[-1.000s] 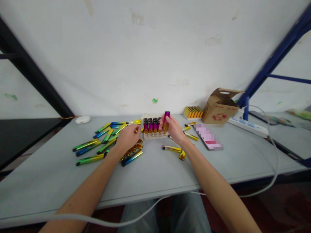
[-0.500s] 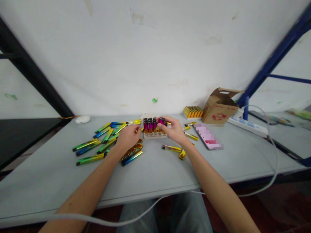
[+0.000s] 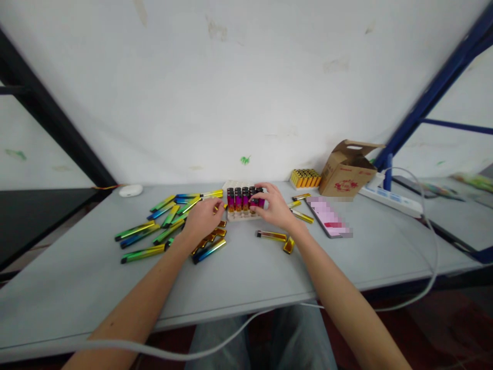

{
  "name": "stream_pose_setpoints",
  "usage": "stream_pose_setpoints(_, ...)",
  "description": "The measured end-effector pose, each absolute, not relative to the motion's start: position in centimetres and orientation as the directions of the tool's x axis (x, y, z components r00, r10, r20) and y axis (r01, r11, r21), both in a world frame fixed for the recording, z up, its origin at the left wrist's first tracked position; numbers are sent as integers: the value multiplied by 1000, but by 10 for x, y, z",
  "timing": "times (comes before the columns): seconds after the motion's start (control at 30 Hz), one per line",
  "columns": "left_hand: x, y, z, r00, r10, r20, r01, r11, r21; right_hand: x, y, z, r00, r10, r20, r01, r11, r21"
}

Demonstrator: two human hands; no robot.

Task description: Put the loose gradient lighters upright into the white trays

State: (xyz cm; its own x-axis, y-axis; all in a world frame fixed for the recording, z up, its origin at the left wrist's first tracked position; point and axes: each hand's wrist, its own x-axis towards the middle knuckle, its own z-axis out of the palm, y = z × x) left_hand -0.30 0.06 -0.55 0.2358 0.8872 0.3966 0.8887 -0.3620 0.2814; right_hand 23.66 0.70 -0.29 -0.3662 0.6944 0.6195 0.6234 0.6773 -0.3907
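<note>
Grey bench (image 3: 239,277) mid-frame bears a white tray (image 3: 243,217) part-filled with upright black-capped tubes (image 3: 238,201), the right hand (image 3: 278,208) gripping a purple tube (image 3: 254,203) at its front, the curled left hand's (image 3: 204,218) contents unclear, while metallic tubes (image 3: 142,253) lie outside, left and right of centre.

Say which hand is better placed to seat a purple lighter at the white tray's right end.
Right, I'd judge. The right hand is at the white tray's right end, close around a purple lighter. The left hand is off the tray's left side, near loose green-and-yellow lighters.
</note>
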Motion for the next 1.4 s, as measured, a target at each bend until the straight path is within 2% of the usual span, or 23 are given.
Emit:
stream_pose_setpoints(0.23, -4, 2, -7, 229, 886, 402, 884, -363, 295, 243, 11, -5, -375, 724, 579, 578, 671, -464)
stream_pose_setpoints(0.57, -4, 2, -7, 229, 885, 406, 884, -363, 294, 243, 12, -7, -394, 724, 566, 572, 675, -466)
stream_pose_setpoints(0.97, -4, 2, -7, 225, 884, 409, 892, -355, 278, 243, 17, -12, -282, 753, 595, 553, 634, -540)
stream_pose_setpoints(1.3, -5, 3, -7, 231, 888, 397, 892, -357, 279, 242, 14, -10, -286, 733, 617, 603, 638, -478)
stream_pose_setpoints(1.4, -5, 2, -6, 222, 890, 398, 898, -346, 273, 246, 12, -6, -197, 713, 673, 619, 623, -479)
